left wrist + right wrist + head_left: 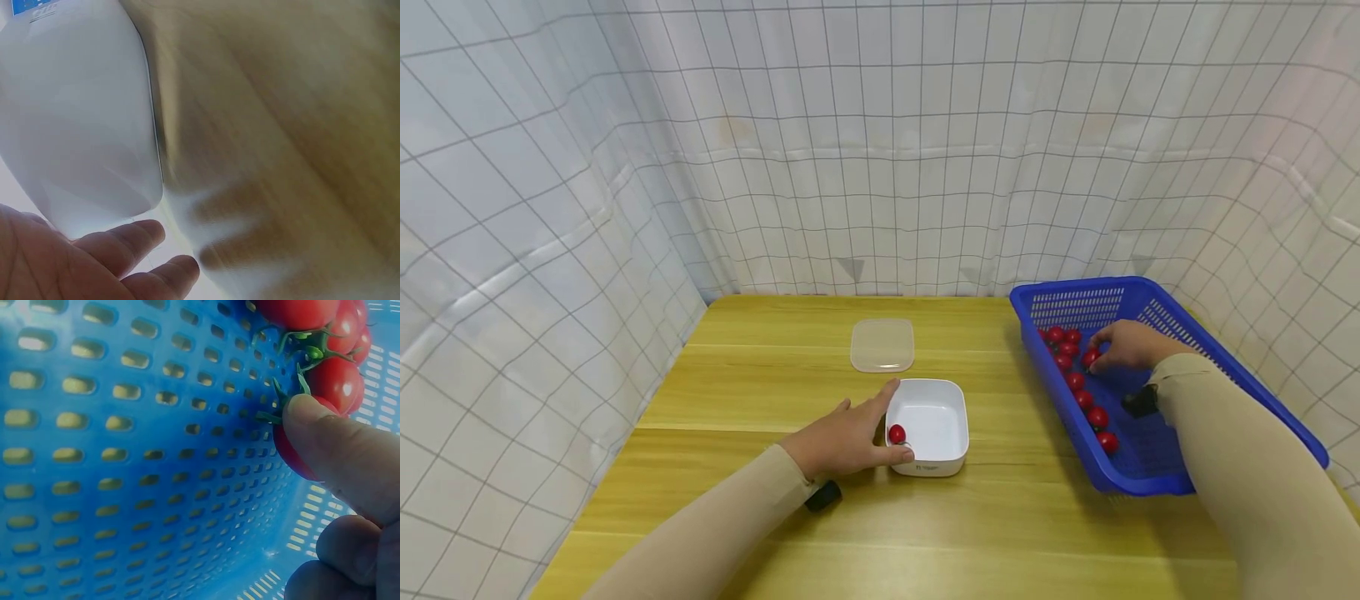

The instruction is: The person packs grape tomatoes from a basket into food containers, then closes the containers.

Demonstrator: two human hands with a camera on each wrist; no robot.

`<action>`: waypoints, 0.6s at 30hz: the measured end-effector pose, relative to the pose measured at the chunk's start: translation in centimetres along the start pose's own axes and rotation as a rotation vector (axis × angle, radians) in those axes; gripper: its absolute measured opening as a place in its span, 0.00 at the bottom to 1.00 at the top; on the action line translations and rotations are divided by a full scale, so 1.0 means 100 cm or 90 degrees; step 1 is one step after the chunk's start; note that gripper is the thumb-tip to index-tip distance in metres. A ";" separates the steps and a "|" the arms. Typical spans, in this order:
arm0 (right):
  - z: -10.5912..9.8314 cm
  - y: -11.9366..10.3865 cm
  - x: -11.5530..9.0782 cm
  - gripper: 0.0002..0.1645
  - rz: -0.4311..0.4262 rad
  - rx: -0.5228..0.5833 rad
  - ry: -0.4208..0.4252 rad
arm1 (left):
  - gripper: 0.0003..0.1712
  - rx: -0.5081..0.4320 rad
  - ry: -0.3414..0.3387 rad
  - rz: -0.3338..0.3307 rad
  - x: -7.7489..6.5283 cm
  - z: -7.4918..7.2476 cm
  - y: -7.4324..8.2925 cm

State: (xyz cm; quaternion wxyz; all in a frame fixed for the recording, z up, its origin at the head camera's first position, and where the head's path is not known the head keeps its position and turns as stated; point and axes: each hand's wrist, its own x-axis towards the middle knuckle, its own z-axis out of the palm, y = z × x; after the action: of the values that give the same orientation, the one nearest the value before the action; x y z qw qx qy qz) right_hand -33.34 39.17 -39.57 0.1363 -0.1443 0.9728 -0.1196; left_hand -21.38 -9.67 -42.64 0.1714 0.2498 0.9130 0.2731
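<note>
Red tomatoes (pixel 1075 381) on a wood table (pixel 1000 542), most of em in the blue basket (pixel 1150 485) on the R, bunched along its L wall. White container (pixel 928 417) is abt mid-table w/ a translucent lid (pixel 882 345) flat just behind it. L hand (pixel 846 437) is spread at the container's L side, thumb over the near rim. R hand (pixel 1131 344) is in the basket pinching 1 tomato (pixel 1091 357). Lone tomato (pixel 897 434) is inside the container, near-L corner.

From my remote seat I see white, grid-lined sheeting (pixel 820 125) enclosing three sides of a yellowish wood-grain table (pixel 760 375).
</note>
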 end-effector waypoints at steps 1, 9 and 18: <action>-0.001 -0.001 -0.001 0.28 -0.001 0.003 0.001 | 0.67 -0.001 0.000 0.000 0.000 0.000 0.000; -0.005 -0.001 -0.004 0.23 0.013 0.029 0.013 | 0.67 -0.009 -0.001 0.001 0.000 0.001 -0.001; -0.010 -0.002 -0.006 0.22 0.016 0.036 0.043 | 0.66 -0.009 -0.001 0.000 0.000 0.001 -0.002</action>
State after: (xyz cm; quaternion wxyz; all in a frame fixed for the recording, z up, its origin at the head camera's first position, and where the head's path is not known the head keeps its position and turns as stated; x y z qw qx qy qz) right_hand -33.01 39.40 -38.48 0.1090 -0.1237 0.9748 -0.1501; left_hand -21.38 -9.77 -42.79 0.1739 0.2488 0.9108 0.2797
